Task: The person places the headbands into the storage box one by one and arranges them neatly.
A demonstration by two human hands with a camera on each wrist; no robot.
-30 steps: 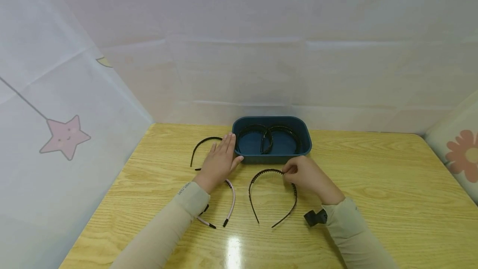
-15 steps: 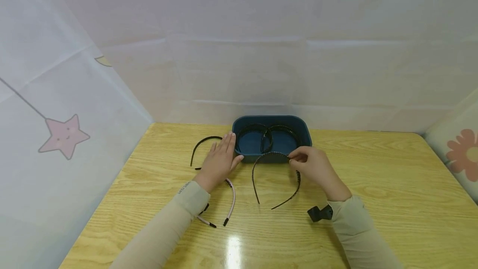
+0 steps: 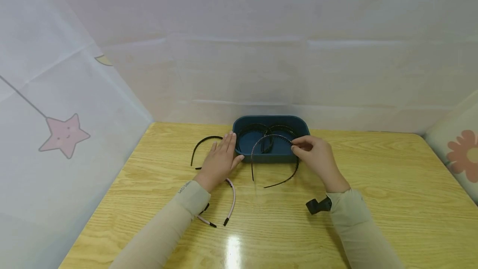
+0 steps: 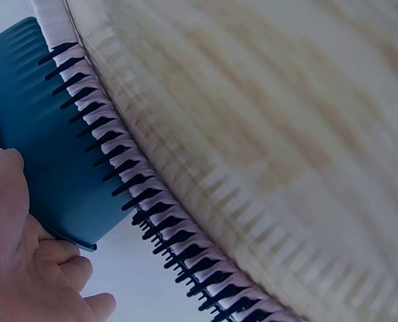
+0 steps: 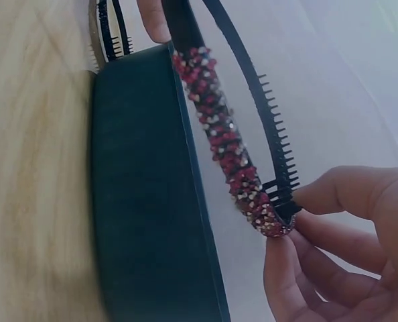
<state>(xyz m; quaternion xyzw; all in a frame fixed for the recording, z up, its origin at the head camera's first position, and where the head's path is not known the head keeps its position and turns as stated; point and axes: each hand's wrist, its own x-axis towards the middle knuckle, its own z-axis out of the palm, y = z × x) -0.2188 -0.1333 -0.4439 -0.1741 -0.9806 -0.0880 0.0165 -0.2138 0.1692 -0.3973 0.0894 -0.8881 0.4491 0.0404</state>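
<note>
Between thumb and fingers my right hand (image 3: 316, 159) pinches a black toothed headband (image 3: 252, 152), held up at the front rim of a dark blue bin (image 3: 269, 159). The right wrist view shows red and silver beads along this headband (image 5: 229, 147). Inside the bin lie two dark headbands (image 3: 267, 146), overlapping. My left hand (image 3: 218, 163) rests with straight fingers against the bin's left end. Below that hand is a pink headband (image 3: 233, 202) with black teeth, partly hidden by the wrist; it looms close in the left wrist view.
A black headband (image 3: 198, 146) lies on the wooden table (image 3: 392, 186) left of the bin, partly behind the left hand. Behind the bin, a pale cloth backdrop (image 3: 239, 74) rises from the table's far edge.
My right hand has lifted the beaded headband off the table and carried it forward, so its arch now overlaps the bin's opening. The left hand has stayed against the bin.
</note>
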